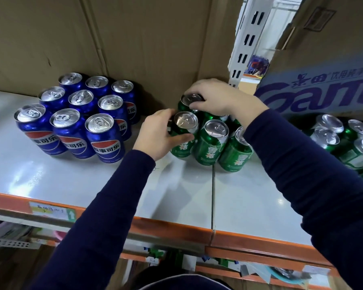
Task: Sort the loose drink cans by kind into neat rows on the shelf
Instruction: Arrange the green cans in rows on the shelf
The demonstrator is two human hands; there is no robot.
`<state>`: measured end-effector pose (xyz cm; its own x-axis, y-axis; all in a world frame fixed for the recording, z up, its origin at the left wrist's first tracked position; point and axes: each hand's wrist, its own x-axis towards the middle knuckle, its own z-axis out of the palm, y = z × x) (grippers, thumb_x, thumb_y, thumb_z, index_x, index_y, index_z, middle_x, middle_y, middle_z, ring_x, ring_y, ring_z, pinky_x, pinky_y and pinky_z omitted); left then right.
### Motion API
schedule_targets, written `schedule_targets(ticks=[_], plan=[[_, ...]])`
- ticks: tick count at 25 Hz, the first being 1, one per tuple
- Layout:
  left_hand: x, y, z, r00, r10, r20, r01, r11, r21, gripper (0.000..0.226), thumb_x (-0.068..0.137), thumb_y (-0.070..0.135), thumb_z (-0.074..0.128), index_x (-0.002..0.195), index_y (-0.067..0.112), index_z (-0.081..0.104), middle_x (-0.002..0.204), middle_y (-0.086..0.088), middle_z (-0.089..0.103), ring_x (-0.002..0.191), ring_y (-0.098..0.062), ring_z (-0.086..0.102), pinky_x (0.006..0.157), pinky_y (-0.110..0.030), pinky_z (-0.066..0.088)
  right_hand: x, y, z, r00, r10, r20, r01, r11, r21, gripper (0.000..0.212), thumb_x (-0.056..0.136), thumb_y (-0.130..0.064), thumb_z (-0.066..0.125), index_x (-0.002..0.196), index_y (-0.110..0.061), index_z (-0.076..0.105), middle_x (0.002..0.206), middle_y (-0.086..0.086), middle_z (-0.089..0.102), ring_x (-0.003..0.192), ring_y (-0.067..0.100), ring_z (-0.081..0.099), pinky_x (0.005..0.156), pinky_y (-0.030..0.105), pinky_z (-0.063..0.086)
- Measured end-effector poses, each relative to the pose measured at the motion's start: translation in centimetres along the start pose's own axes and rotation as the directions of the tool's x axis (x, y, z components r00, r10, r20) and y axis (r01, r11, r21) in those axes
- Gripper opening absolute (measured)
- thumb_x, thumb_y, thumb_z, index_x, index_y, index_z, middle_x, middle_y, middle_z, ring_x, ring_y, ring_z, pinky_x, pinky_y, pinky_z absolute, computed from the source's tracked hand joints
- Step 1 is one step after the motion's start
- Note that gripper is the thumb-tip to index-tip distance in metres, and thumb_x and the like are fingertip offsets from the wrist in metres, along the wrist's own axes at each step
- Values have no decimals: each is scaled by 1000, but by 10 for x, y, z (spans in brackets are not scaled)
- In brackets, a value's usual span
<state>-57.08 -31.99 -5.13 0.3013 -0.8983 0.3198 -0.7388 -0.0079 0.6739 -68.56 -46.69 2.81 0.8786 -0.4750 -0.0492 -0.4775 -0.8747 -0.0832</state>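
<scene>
Both arms, in dark sleeves, are reaching to the far side. The left hand (158, 136) is wrapping the near green can (186, 122) from its left. The right hand (217, 99) is gripping the far green can (191, 98) from above.

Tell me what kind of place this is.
Likely a shop or its stockroom: a metal shelf with a paper label on its orange edge, blue cans and green cans grouped by kind, and a printed carton.
</scene>
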Motion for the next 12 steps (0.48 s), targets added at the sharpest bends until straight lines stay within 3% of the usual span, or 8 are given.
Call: schedule_targets(ticks=[3,5,9,12], plan=[[-13,-9,-10,1000,-11,-23,9,997,-74,47,65,51,80,103,30,62,96,13,64,88,2,57,72,-8,42,4,-5,4,1000,22,18,-19,992,-125,51,87,-37,66,130,-11,55,127,12,52,112,32,52,93,42,44],[-18,-13,-16,999,-16,-32,12,995,-102,49,64,48,82,105,31,63,98,14,65,91,2,58,75,-10,44,6,-8,7,999,46,10,-44,983,-176,51,86,-39,67,125,-9,56,125,13,47,107,33,53,87,41,46],[-20,-15,-20,1000,-12,-24,9,995,-104,54,64,47,83,111,29,64,101,16,64,93,8,56,77,-6,40,3,-10,7,999,50,2,-49,986,-159,47,85,-41,67,117,-8,56,113,13,54,104,32,53,81,38,43],[-22,-15,-19,1000,-13,-26,10,993,-116,56,64,47,83,114,29,64,104,15,65,95,4,57,79,-9,40,0,-10,5,999,43,29,-39,992,-117,48,87,-41,65,121,-9,55,114,13,55,105,31,52,85,41,45]])
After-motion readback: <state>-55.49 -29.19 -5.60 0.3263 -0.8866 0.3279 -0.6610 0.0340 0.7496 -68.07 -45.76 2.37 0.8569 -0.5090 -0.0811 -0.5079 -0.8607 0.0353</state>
